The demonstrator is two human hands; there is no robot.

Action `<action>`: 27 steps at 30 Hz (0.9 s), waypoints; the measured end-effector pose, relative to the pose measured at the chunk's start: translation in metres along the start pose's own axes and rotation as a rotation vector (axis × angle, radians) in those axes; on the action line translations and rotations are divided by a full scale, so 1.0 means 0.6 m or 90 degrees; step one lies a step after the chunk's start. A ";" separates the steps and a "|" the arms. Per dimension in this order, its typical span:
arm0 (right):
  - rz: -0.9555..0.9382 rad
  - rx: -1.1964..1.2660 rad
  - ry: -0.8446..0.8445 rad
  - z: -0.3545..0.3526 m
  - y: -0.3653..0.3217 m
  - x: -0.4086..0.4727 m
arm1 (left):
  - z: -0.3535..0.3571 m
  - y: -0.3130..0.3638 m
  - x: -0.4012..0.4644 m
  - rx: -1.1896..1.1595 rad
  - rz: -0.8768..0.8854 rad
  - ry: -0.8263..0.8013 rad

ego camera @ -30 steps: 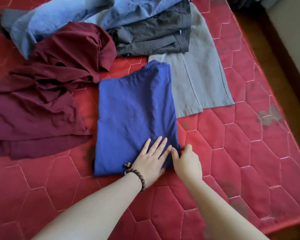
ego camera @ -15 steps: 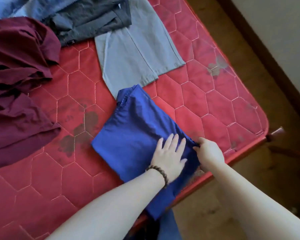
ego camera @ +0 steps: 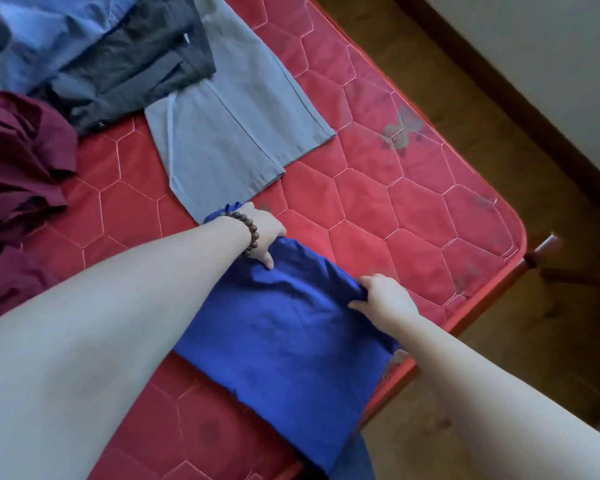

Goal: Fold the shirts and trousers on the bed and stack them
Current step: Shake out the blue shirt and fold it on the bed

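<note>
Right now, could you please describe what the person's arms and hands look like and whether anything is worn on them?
Both forearms are bare, with no sleeves in view. The left hand has a bracelet of round dark brown beads around its wrist. The right hand and its wrist carry nothing: no watch, bracelet or glove. No rings show on either hand, though some fingers are hidden by cloth.
</note>
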State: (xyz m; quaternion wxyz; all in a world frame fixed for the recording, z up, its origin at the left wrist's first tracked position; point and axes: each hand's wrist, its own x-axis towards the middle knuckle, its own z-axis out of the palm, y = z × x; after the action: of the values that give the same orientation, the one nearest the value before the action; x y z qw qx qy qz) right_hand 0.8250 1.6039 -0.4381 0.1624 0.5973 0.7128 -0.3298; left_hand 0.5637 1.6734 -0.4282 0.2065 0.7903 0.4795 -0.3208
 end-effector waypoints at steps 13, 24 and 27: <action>-0.141 -0.089 0.276 -0.181 -0.026 -0.013 | -0.097 -0.073 -0.091 -0.101 -0.019 0.268; -0.248 -0.179 0.590 -0.291 -0.079 -0.078 | -0.150 -0.060 -0.207 0.073 -0.063 0.740; -0.241 -0.172 0.534 -0.204 -0.055 -0.060 | -0.055 -0.032 -0.176 0.053 -0.050 0.716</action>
State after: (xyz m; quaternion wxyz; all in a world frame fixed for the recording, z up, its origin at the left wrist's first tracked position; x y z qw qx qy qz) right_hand 0.8216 1.6561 -0.3167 -0.1257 0.5118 0.8498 0.0113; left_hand 0.5214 1.6372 -0.3308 -0.1241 0.8285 0.5319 0.1234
